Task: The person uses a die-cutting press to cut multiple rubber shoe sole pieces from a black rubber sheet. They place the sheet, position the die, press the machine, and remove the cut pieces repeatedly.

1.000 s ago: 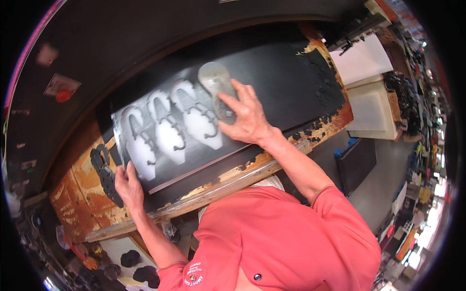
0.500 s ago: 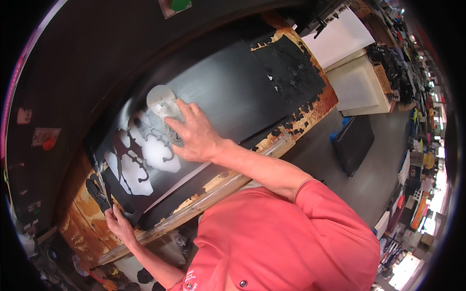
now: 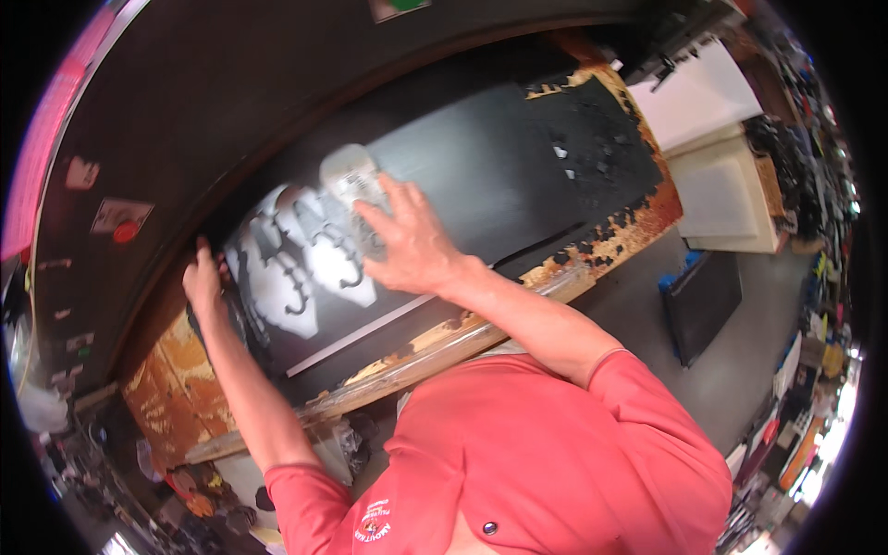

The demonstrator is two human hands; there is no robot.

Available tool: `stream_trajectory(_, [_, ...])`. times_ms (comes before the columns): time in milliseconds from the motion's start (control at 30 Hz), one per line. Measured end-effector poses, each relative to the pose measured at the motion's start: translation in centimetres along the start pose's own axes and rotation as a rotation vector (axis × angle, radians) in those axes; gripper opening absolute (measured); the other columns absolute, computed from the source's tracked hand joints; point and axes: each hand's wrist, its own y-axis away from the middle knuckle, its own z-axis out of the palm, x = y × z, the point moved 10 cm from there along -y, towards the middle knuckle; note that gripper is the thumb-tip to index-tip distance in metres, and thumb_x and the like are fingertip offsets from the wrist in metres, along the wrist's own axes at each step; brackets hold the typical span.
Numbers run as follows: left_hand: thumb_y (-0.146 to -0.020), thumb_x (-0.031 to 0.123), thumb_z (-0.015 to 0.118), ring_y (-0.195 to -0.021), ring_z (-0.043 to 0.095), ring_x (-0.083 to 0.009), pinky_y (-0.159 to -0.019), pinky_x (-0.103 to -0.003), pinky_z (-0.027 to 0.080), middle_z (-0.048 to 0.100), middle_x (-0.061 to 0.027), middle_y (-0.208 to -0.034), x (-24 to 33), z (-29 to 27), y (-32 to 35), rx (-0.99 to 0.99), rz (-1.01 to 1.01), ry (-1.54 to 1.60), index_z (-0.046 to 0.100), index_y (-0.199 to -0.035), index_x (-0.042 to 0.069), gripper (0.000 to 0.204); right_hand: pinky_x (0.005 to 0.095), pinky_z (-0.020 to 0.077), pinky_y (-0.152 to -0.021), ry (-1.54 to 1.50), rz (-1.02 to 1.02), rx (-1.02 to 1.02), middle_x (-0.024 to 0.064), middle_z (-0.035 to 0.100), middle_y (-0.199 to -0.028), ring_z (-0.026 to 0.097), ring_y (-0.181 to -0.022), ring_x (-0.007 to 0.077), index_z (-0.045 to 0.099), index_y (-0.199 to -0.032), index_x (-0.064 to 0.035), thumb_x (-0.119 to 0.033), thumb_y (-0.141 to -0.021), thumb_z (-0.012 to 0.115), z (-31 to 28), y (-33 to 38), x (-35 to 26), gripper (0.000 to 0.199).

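Observation:
A black, leather-like sheet [image 3: 481, 199] lies on the worn board in front of me. Pale cut-out openings [image 3: 328, 254] with hooked black strips show near its left end. My right hand [image 3: 416, 240] is over a pale, rounded, printed piece [image 3: 348, 166], its fingers bent onto the near right side. The underside of that piece is hidden. At the sheet's far left corner is my left hand [image 3: 205, 282], one digit pointing up and the others curled at the dark edge. Blur partly hides what lies between those fingers.
A big dark overhead panel [image 3: 305, 65] spans the far side. The board's worn brown edge [image 3: 610, 245] sticks out around the sheet. To the right are a pale box [image 3: 726, 190] and a black panel [image 3: 703, 305] low down. Crowded shelves line the far right.
My left hand has gone from the sheet's near left corner up to its far left corner. The right hand stays at the pale piece. The whole view has shifted slightly.

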Motion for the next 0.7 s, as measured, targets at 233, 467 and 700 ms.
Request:
stream_trajectory(233, [-0.094, 0.03, 0.083, -0.064, 0.055, -0.0099, -0.06, -0.032, 0.045, 0.065, -0.0007, -0.07, -3.2, -2.8, -7.3, 0.25, 0.285, 0.049, 0.077, -0.089, 0.003, 0.028, 0.0567, 0.0492, -0.105, 0.028, -0.033, -0.013, 0.04, 0.049, -0.144, 0.055, -0.118, 0.0534, 0.068, -0.133, 0.0008, -0.023, -0.073, 0.081, 0.2, -0.4, -0.6, 0.066])
stream_trajectory(467, [-0.102, 0.017, 0.063, -0.095, 0.071, -0.0281, -0.081, -0.039, 0.055, 0.078, -0.0116, -0.111, -6.6, -4.1, -15.4, 0.017, 0.455, 0.197, 0.078, -0.116, -0.001, 0.027, 0.0554, 0.0487, -0.106, 0.062, -0.001, 0.003, 0.0415, 0.047, -0.142, 0.054, -0.116, 0.0499, 0.067, -0.129, 0.0054, -0.021, -0.068, 0.08, 1.7, -0.6, -1.4, 0.068])
stream_trajectory(700, [-0.108, 0.02, 0.059, -0.129, 0.065, -0.0345, -0.105, -0.042, 0.051, 0.07, -0.0205, -0.136, 5.5, 0.7, 8.4, 0.085, 0.552, -0.559, 0.07, -0.132, -0.003, 0.035, 0.0582, 0.0474, -0.108, -0.008, 0.019, 0.035, 0.0422, 0.048, -0.144, 0.053, -0.123, 0.0552, 0.067, -0.131, 0.0044, -0.02, -0.069, 0.08, 1.4, -0.5, -1.1, 0.068])
